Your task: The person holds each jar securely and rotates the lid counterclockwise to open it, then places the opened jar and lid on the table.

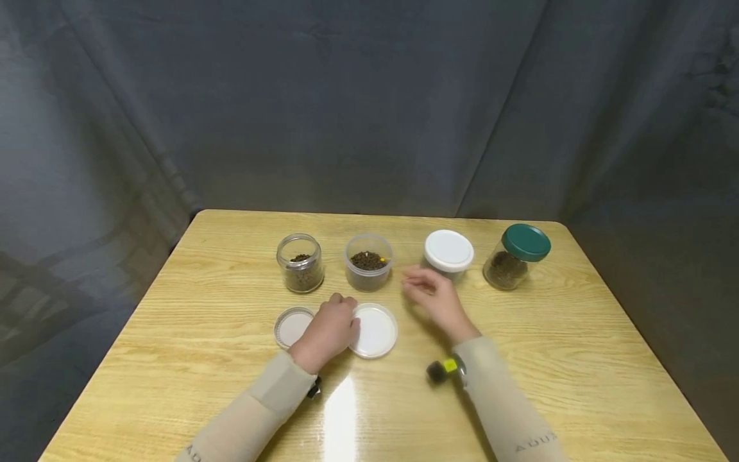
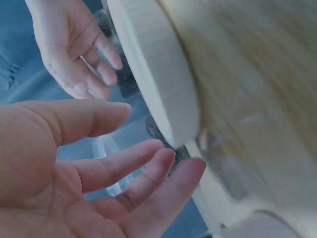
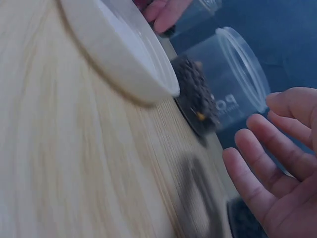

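My left hand (image 1: 328,328) hovers by the left edge of a white lid (image 1: 376,330). In the left wrist view its fingers are loosely bent with nothing between them; whether it touches the lid I cannot tell. The lid lies inside up. Left of that hand is a smaller round lid (image 1: 292,326), partly covered. My right hand (image 1: 434,296), also holding nothing, is in the air just in front of a white-lidded tub (image 1: 448,251). Behind the white lid stands an uncovered clear plastic tub (image 1: 368,277) with dark brown pellets and a yellow bit inside.
An uncovered glass jar (image 1: 303,276) with similar pellets stands at the left of the row. At the right, a jar with a green lid (image 1: 526,242) stands slightly tilted in view. Dark grey curtains (image 1: 358,109) hang behind the wooden table (image 1: 577,359).
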`<action>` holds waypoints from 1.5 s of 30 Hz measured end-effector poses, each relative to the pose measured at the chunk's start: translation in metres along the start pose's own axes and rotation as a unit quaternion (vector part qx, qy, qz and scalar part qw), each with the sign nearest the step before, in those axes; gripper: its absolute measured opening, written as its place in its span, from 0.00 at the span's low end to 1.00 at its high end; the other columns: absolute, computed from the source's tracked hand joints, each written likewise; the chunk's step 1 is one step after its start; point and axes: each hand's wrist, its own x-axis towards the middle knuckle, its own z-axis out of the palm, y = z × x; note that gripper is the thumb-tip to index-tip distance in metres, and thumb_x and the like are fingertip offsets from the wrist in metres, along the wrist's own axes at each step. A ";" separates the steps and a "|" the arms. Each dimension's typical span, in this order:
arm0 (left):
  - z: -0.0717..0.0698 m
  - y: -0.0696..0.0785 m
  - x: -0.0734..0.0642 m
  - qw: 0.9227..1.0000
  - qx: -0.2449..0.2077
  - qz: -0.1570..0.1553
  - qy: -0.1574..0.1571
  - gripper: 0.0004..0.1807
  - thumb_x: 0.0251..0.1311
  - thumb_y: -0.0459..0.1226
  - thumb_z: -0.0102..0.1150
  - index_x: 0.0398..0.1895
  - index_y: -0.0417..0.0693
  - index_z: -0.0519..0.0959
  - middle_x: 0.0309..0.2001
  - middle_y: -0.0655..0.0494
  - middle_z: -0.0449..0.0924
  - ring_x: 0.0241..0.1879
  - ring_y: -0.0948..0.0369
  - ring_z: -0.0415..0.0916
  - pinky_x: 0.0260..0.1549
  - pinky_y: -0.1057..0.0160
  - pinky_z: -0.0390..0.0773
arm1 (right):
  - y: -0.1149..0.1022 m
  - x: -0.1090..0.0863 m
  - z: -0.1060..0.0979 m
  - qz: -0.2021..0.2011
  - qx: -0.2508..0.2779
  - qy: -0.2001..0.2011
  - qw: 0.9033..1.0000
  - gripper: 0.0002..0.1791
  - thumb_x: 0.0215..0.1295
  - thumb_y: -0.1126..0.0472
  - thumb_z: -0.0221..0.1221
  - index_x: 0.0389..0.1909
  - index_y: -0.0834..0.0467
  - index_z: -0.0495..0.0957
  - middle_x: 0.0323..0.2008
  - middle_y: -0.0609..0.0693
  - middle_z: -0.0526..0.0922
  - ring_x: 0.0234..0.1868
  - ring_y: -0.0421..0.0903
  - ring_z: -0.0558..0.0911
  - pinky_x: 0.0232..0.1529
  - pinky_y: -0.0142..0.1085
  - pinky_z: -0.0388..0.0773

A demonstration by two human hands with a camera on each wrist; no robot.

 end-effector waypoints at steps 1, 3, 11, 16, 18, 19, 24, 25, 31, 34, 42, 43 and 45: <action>0.000 0.003 0.000 1.000 -0.005 0.004 0.002 0.17 0.69 0.34 0.58 0.56 0.32 0.78 0.47 0.38 0.77 0.46 0.42 0.76 0.46 0.46 0.81 | 0.000 -0.003 -0.005 -0.004 -0.004 0.001 1.000 0.19 0.67 0.66 0.64 0.58 0.66 0.78 0.50 0.62 0.85 0.52 0.52 0.83 0.54 0.32 0.81; 0.000 0.009 0.000 1.000 -0.021 0.011 0.008 0.17 0.69 0.35 0.57 0.56 0.35 0.78 0.49 0.38 0.78 0.48 0.42 0.76 0.47 0.46 0.80 | 0.001 -0.010 -0.016 -0.005 -0.014 0.003 1.000 0.18 0.68 0.66 0.65 0.57 0.67 0.79 0.50 0.61 0.85 0.52 0.50 0.82 0.54 0.29 0.80; 0.012 0.033 0.012 0.991 -0.111 0.078 0.019 0.13 0.70 0.34 0.55 0.53 0.41 0.81 0.54 0.41 0.78 0.55 0.45 0.75 0.55 0.47 0.80 | 0.010 -0.028 -0.056 0.002 -0.048 0.029 0.998 0.16 0.68 0.67 0.64 0.54 0.67 0.80 0.49 0.61 0.85 0.50 0.39 0.80 0.54 0.24 0.77; 0.019 0.056 0.021 0.981 -0.174 0.084 0.018 0.17 0.70 0.32 0.54 0.60 0.42 0.78 0.60 0.43 0.75 0.60 0.49 0.74 0.60 0.51 0.77 | 0.016 -0.033 -0.071 0.020 -0.056 0.062 0.996 0.16 0.66 0.66 0.66 0.53 0.67 0.81 0.49 0.61 0.84 0.47 0.34 0.80 0.53 0.22 0.76; 0.021 0.065 0.024 0.975 -0.208 0.077 0.016 0.20 0.70 0.32 0.54 0.64 0.42 0.75 0.61 0.44 0.73 0.59 0.51 0.74 0.59 0.54 0.79 | 0.018 -0.034 -0.074 0.024 -0.056 0.077 0.995 0.16 0.66 0.66 0.66 0.53 0.68 0.80 0.49 0.62 0.83 0.46 0.33 0.80 0.52 0.21 0.77; 0.022 0.069 0.026 0.972 -0.224 0.073 0.016 0.21 0.70 0.32 0.55 0.65 0.42 0.74 0.61 0.44 0.73 0.59 0.52 0.74 0.58 0.55 0.79 | 0.019 -0.033 -0.075 0.026 -0.052 0.084 0.995 0.17 0.66 0.67 0.66 0.53 0.69 0.80 0.50 0.63 0.82 0.46 0.32 0.80 0.51 0.22 0.77; 0.031 0.082 0.043 0.949 -0.313 0.030 0.018 0.28 0.69 0.30 0.54 0.71 0.40 0.66 0.65 0.43 0.69 0.61 0.50 0.73 0.59 0.54 0.79 | 0.023 -0.029 -0.076 0.038 -0.006 0.115 0.993 0.21 0.66 0.71 0.63 0.58 0.72 0.74 0.56 0.68 0.77 0.45 0.31 0.80 0.48 0.23 0.81; 0.033 0.084 0.048 0.942 -0.336 0.015 0.016 0.29 0.68 0.29 0.53 0.72 0.40 0.65 0.66 0.43 0.68 0.62 0.49 0.73 0.60 0.53 0.78 | 0.022 -0.028 -0.076 0.042 0.002 0.120 0.992 0.22 0.66 0.72 0.63 0.60 0.71 0.72 0.58 0.68 0.76 0.45 0.31 0.79 0.49 0.23 0.81; 0.045 0.089 0.073 0.912 -0.407 -0.044 0.019 0.33 0.65 0.27 0.53 0.74 0.38 0.60 0.68 0.38 0.67 0.65 0.43 0.71 0.63 0.48 0.76 | 0.023 -0.020 -0.077 0.059 0.009 0.142 0.988 0.32 0.67 0.76 0.60 0.71 0.66 0.62 0.64 0.68 0.71 0.61 0.57 0.77 0.47 0.19 0.79; 0.047 0.091 0.083 0.914 -0.402 -0.047 0.023 0.34 0.66 0.27 0.54 0.75 0.37 0.58 0.71 0.36 0.63 0.67 0.41 0.68 0.65 0.47 0.73 | 0.025 -0.015 -0.077 0.068 0.011 0.149 0.986 0.36 0.67 0.77 0.59 0.74 0.66 0.58 0.66 0.67 0.68 0.66 0.63 0.72 0.46 0.17 0.77; 0.048 0.092 0.109 0.907 -0.415 -0.059 0.037 0.37 0.65 0.24 0.55 0.76 0.35 0.56 0.74 0.36 0.57 0.70 0.40 0.62 0.69 0.47 0.69 | 0.027 -0.002 -0.076 0.080 0.004 0.132 0.988 0.38 0.68 0.71 0.62 0.75 0.67 0.56 0.73 0.66 0.63 0.71 0.63 0.68 0.63 0.35 0.76; 0.048 0.091 0.112 0.910 -0.408 -0.059 0.040 0.37 0.64 0.24 0.55 0.76 0.35 0.56 0.74 0.36 0.58 0.70 0.40 0.63 0.69 0.47 0.68 | 0.026 -0.001 -0.077 0.079 0.005 0.128 0.989 0.38 0.68 0.71 0.62 0.76 0.67 0.55 0.74 0.66 0.62 0.71 0.63 0.68 0.64 0.38 0.74; 0.049 0.092 0.117 0.911 -0.405 -0.058 0.046 0.37 0.63 0.23 0.55 0.76 0.34 0.56 0.74 0.35 0.58 0.70 0.40 0.63 0.69 0.46 0.68 | 0.025 0.000 -0.078 0.077 0.002 0.122 0.989 0.39 0.68 0.70 0.62 0.76 0.67 0.55 0.74 0.65 0.61 0.72 0.62 0.67 0.66 0.41 0.73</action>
